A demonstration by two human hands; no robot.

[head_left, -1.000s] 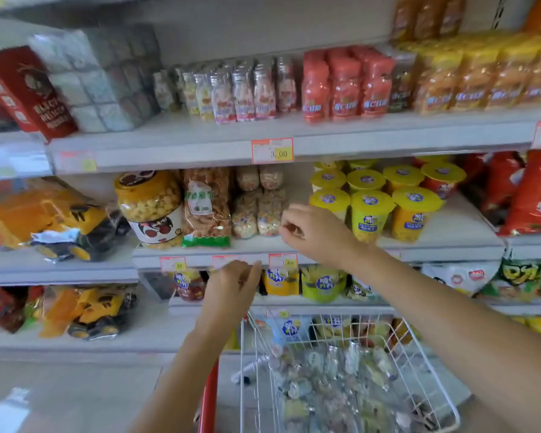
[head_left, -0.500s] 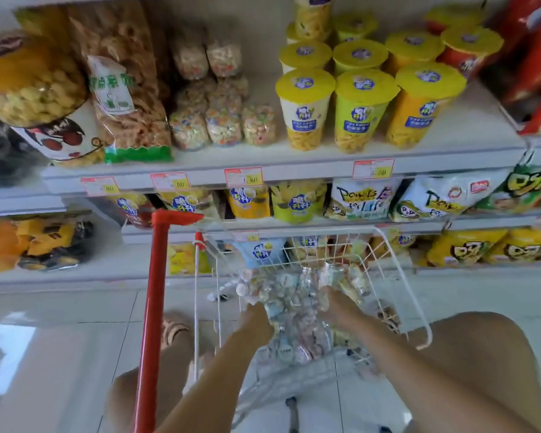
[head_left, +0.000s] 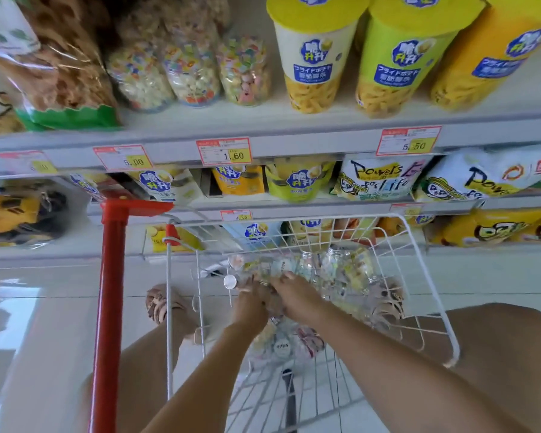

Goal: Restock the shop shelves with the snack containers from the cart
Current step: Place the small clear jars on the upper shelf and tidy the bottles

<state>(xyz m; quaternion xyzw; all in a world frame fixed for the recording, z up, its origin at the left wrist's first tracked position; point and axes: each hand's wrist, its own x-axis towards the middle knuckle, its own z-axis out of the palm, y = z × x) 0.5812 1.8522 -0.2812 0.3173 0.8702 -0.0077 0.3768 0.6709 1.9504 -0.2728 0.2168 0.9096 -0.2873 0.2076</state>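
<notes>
Several small clear snack containers point(head_left: 334, 264) with silver caps lie heaped in the white wire cart basket point(head_left: 432, 292). Both my hands are down in that heap, side by side. My left hand point(head_left: 250, 300) curls round one container whose silver cap point(head_left: 230, 281) sticks out to its left. My right hand point(head_left: 295, 295) lies over the containers with its fingers bent down into the pile; its fingertips are hidden. On the shelf point(head_left: 294, 135) above stand similar clear containers point(head_left: 244, 70) of colourful snacks.
The cart's red handle post point(head_left: 110, 307) rises at the left of the basket. Yellow-lidded snack cups point(head_left: 316, 57) stand to the right of the clear containers and a bag of fried snacks point(head_left: 57, 73) to their left. Chip bags point(head_left: 378, 179) fill the lower shelves. My sandalled foot point(head_left: 163, 304) is on the tiled floor.
Both hands came down from the shelf edge into the cart basket and dug into the containers. My view dropped and moved closer to the shelf and cart.
</notes>
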